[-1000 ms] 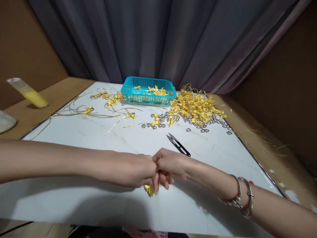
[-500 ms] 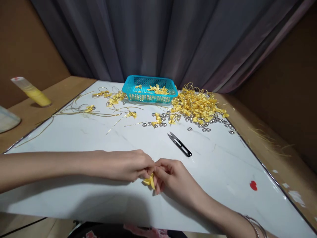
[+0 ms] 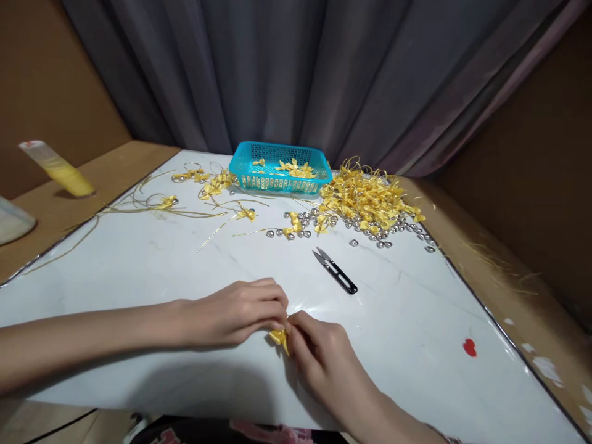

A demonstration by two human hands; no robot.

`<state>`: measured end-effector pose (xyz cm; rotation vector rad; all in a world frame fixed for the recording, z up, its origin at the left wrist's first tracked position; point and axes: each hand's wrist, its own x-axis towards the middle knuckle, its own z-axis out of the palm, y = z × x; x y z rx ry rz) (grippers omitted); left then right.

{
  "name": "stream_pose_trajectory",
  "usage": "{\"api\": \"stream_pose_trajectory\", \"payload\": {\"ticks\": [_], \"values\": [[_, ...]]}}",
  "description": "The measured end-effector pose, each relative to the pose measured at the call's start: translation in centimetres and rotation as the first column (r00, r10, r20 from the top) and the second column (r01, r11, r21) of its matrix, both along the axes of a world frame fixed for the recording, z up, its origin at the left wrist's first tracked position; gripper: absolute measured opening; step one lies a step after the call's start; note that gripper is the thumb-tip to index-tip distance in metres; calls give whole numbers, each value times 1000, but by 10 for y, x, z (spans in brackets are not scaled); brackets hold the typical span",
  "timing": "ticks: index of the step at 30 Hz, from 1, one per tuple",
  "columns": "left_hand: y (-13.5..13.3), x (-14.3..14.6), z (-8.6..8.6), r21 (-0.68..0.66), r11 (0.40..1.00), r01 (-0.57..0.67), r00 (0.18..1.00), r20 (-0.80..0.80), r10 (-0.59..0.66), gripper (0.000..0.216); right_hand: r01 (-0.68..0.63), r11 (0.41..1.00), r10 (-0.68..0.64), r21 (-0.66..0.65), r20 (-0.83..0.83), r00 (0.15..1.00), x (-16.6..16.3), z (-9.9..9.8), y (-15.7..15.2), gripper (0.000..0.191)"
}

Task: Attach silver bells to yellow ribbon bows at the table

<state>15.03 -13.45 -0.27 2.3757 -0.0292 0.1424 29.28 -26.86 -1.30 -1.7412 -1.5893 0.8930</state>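
Note:
Near the front of the white table, my left hand (image 3: pixel 250 311) and my right hand (image 3: pixel 317 345) meet with fingertips pinched together. Between them is a small yellow ribbon bow (image 3: pixel 279 337), its loops and a pointed tail showing below the fingers. Both hands grip it; its upper part is covered by the fingertips. Beyond my right hand lies a pair of black thread snips (image 3: pixel 337 271), blades pointing away to the left.
A turquoise basket (image 3: pixel 234 168) with yellow bows stands at the back. To its right sits a heap of yellow bows (image 3: pixel 370 197) among silver rings (image 3: pixel 354 243). Gold cords (image 3: pixel 185 213) trail at left, near a yellow-filled tube (image 3: pixel 65 174). A red heart (image 3: pixel 470 348) lies at right.
My left hand has turned flatter, with its forearm lower. My right hand has shifted slightly down and right, its fingers now closer over the bow.

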Motion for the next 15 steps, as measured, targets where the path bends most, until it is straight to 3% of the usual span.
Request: {"api": "stream_pose_trajectory", "payload": {"ticks": [3, 9, 15], "values": [[-3, -2, -6, 6, 998, -56, 997, 61, 55, 17, -17, 999, 16, 30, 9, 1000, 0, 0, -2, 24], [-6, -1, -8, -186, 961, -205, 979, -44, 200, 12, -74, 992, 69, 106, 47, 997, 0, -2, -6, 21], [-12, -4, -13, -135, 958, -252, 961, 80, 264, 13, -113, 986, 105, 123, 70, 992, 1, 0, -7, 21]]}}
